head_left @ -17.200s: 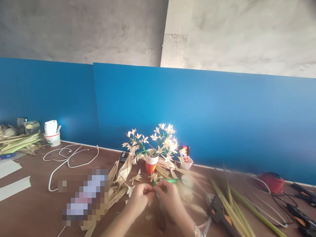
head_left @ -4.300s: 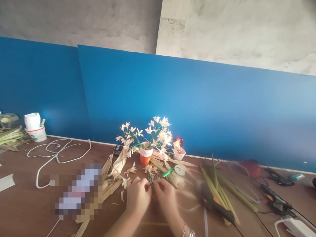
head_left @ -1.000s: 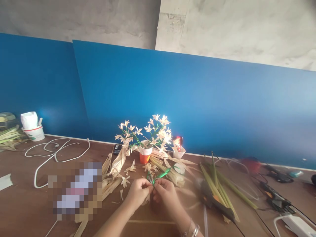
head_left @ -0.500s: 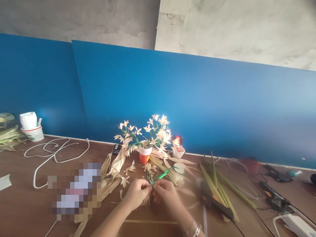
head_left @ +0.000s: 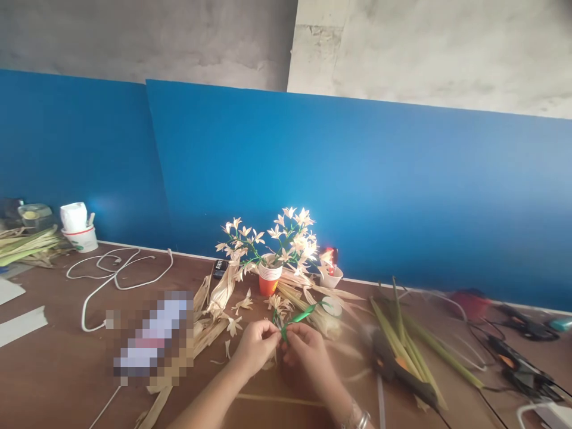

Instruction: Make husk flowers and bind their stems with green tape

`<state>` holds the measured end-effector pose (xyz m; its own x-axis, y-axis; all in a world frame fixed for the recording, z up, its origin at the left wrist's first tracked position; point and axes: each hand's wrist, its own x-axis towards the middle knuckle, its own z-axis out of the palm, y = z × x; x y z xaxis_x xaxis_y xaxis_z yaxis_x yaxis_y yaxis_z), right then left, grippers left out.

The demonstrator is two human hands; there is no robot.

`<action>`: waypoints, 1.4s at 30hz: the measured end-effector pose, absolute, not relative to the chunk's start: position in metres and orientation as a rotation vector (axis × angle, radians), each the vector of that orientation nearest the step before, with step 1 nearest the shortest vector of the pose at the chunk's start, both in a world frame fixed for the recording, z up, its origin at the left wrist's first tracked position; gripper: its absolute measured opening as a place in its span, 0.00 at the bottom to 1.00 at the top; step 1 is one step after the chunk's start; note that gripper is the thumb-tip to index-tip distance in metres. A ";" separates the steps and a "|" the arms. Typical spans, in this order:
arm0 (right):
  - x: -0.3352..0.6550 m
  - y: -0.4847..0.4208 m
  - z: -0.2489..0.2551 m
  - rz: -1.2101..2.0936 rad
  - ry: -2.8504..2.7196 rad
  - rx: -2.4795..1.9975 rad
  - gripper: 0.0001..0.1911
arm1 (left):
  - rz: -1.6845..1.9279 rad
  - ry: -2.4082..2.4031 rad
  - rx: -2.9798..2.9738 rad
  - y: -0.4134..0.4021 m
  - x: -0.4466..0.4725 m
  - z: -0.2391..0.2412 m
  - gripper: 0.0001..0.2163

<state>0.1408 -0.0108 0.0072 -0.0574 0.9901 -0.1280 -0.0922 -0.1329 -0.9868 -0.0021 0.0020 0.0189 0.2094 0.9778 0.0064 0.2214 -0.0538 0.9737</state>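
My left hand (head_left: 258,344) and my right hand (head_left: 307,350) meet fingertip to fingertip above the table. The right fingers pinch a strip of green tape (head_left: 304,313), which runs up and away to the right. My left thumb and index finger are closed at the tape's near end; what they grip is hidden. A thin greyish piece shows by the fingertips, too small to name. Just beyond is a pale husk flower (head_left: 279,302); whether it is held cannot be told. Behind stands an orange and white paper cup (head_left: 269,280) with green-stemmed husk flowers (head_left: 300,238).
Dried husks (head_left: 223,292) and loose petals lie around the cup. A glue gun (head_left: 397,369) rests on green stalks (head_left: 415,357) at right, near black tools and cables (head_left: 518,363). A blurred-out rectangular object (head_left: 154,336) and a white cable (head_left: 89,304) are at left. A blue panel (head_left: 313,167) rises behind.
The view has turned slightly left, so the scene sits further right. Both hands stay together at the green tape, with only a small shift of the fingers.
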 end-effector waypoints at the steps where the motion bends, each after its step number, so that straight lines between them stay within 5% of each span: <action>1: 0.141 -0.011 0.006 1.377 -1.120 -1.218 0.25 | 0.945 1.195 1.488 0.002 -0.002 0.018 0.10; 31: 0.143 -0.011 0.010 1.244 -1.177 -1.217 0.21 | 0.988 1.125 1.398 0.006 -0.004 0.016 0.11; 37: 0.142 -0.013 0.015 1.048 -1.361 -1.287 0.16 | 1.067 1.275 1.404 0.012 -0.007 0.013 0.11; 42: 0.162 -0.012 0.024 0.407 -1.695 -1.567 0.08 | 1.139 1.309 1.282 0.020 -0.018 0.013 0.11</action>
<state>0.1619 -0.0122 0.0239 0.0610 0.9452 0.3206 0.6966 0.1897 -0.6919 -0.0185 0.0198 0.0130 -0.0052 0.9998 -0.0178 0.1208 0.0183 0.9925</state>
